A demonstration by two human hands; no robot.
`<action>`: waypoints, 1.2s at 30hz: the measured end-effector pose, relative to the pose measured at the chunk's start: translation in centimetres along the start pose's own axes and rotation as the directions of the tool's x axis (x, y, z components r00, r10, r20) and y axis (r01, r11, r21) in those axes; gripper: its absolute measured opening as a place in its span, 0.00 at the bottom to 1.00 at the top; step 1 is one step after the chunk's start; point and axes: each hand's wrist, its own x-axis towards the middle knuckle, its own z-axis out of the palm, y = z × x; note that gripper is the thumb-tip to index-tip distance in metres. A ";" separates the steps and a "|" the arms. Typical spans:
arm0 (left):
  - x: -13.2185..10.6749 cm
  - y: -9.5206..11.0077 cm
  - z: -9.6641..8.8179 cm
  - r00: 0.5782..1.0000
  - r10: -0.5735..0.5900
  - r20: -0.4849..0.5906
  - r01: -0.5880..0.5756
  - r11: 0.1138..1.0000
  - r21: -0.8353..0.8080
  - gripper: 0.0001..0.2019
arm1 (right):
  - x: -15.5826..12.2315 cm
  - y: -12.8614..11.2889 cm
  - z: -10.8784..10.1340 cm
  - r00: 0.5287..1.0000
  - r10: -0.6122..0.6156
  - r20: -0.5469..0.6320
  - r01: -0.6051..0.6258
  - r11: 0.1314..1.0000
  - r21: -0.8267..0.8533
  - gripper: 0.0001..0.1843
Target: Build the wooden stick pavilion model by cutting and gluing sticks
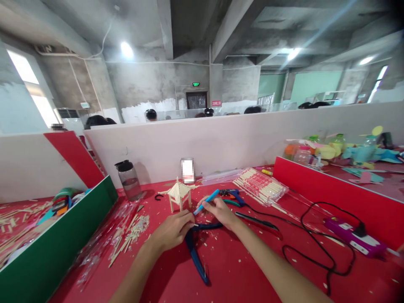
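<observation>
My right hand (220, 211) is closed round a light blue pen-like tool (206, 201), its tip pointing down toward my left hand. My left hand (173, 230) rests on the red tabletop (240, 269) with fingers curled together at the tool's tip; whatever it pinches is too small to make out. Under both hands lies a pair of blue-handled pliers (196, 254). Just beyond my hands stands a small pavilion model (178, 194) built of wooden sticks.
A dark water bottle (129, 180) stands at the back left. Bundled chopstick packets (260, 187) and a glue gun (232, 195) lie at the back right. A black cable (311, 235) runs to a purple power strip (355, 237). Loose sticks and wrappers (126, 235) litter the left. Green (57, 248) and red (328, 189) dividers flank the desk.
</observation>
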 end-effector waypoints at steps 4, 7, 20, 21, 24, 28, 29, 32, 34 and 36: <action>0.1 0.2 0.3 0.999 -0.026 -0.032 0.025 0.999 -0.045 0.08 | 0.0 0.1 0.3 1.000 0.006 0.011 -0.006 1.000 0.021 0.23; 0.2 0.5 0.4 0.996 -0.023 -0.087 0.017 0.998 -0.063 0.09 | -0.1 0.2 0.6 1.000 0.020 0.007 -0.021 0.996 0.081 0.24; 0.4 1.5 0.9 0.977 0.050 -0.209 -0.068 0.994 -0.081 0.09 | -0.4 -0.4 1.1 0.999 0.032 0.016 -0.035 0.963 0.268 0.22; 0.4 1.5 0.9 0.976 0.051 -0.212 -0.070 0.994 -0.081 0.09 | -0.4 -0.4 1.2 0.999 0.032 0.017 -0.035 0.962 0.273 0.22; 0.4 1.5 0.9 0.975 0.051 -0.217 -0.069 0.994 -0.079 0.09 | -0.5 -0.6 1.4 0.999 0.036 0.016 -0.039 0.959 0.279 0.21; 0.4 1.5 1.0 0.975 0.036 -0.219 -0.055 0.995 -0.084 0.10 | -0.6 -0.8 1.6 0.999 0.032 0.000 -0.030 0.960 0.279 0.21; 0.4 1.4 1.0 0.975 0.032 -0.219 -0.051 0.995 -0.085 0.10 | -0.6 -0.8 1.6 1.000 0.031 -0.007 -0.028 0.961 0.277 0.21; 0.4 1.4 1.0 0.974 0.024 -0.225 -0.046 0.995 -0.090 0.11 | -0.6 -0.7 1.7 0.999 0.030 -0.017 -0.025 0.961 0.275 0.20; 0.4 1.4 1.0 0.972 0.017 -0.234 -0.040 0.995 -0.094 0.11 | -0.5 -0.7 1.8 0.999 0.031 -0.017 -0.026 0.960 0.279 0.21; 0.3 1.4 1.1 0.970 0.009 -0.242 -0.034 0.995 -0.097 0.11 | -0.5 -0.8 1.8 0.999 0.030 -0.018 -0.024 0.958 0.286 0.21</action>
